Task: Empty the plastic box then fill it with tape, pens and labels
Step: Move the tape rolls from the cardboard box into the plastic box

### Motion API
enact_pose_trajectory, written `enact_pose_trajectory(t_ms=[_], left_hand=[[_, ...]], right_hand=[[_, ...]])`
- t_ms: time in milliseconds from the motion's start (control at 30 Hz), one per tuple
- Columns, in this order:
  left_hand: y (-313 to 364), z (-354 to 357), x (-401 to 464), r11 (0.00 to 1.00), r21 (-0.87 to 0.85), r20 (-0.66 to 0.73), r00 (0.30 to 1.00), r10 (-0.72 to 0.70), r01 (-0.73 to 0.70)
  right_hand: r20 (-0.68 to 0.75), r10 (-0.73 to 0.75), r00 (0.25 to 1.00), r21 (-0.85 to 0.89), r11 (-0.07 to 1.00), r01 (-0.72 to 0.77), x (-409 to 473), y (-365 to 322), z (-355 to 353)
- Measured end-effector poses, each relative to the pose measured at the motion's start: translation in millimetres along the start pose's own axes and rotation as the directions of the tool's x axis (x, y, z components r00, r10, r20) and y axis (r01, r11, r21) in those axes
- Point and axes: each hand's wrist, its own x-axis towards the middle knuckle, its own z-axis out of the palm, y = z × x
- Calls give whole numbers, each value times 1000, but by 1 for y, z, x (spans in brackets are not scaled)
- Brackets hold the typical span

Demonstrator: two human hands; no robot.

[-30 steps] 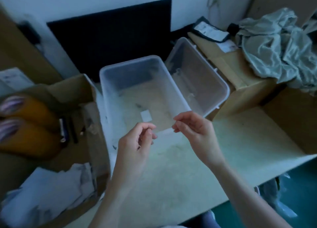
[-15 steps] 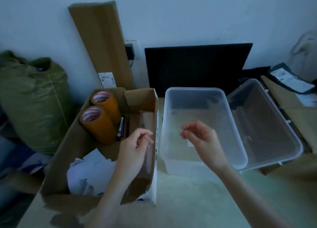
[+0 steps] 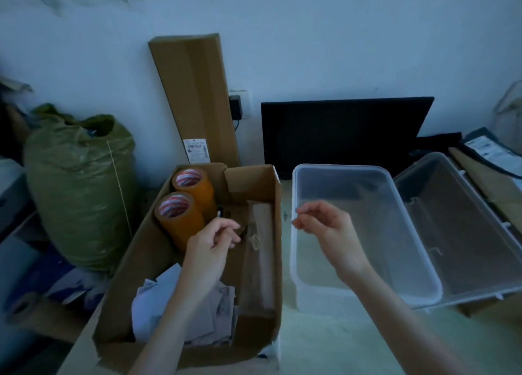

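Since half a second ago, your left hand [image 3: 210, 244] has reached deeper into the cardboard box [image 3: 261, 346], toward the pens [image 3: 219, 214] beside two tape rolls [image 3: 180, 219]; its fingers are loosely curled, grasping nothing visible. Your right hand [image 3: 329, 230] hovers, relaxed, over the empty plastic box [image 3: 310, 295] on the pale worktop [image 3: 324, 343]. Behind: white wall [image 3: 339, 49], black panel [image 3: 339, 131], green sack [image 3: 76, 182].
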Motion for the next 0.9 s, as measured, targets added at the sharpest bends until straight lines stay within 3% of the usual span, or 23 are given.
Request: enact_pose_trajectory(t_ms=[167, 267, 367, 433, 667, 800, 900], left_hand=[[-31, -32, 32, 992, 121, 11, 1000, 22, -23], [-59, -47, 55, 956, 289, -27, 998, 53, -43], [-90, -55, 81, 810, 587, -100, 993, 54, 15], [-106, -60, 97, 723, 689, -115, 993, 25, 62], [-136, -62, 126, 733, 666, -32, 987, -154, 136], [-139, -61, 122, 619, 786, 137, 973, -188, 9], [-135, -63, 118, 574, 817, 178, 972, -154, -58]], right_hand=[[-31, 76, 997, 87, 994, -73, 10, 5, 37], [-30, 109, 994, 101, 989, -105, 18, 9, 59], [-6, 127, 992, 109, 986, -126, 27, 9, 71], [8, 149, 989, 115, 982, -149, 32, 11, 74], [53, 233, 971, 128, 963, -238, 55, 18, 76], [74, 298, 952, 181, 935, -307, 58, 28, 76], [100, 346, 933, 207, 910, -360, 59, 32, 79]])
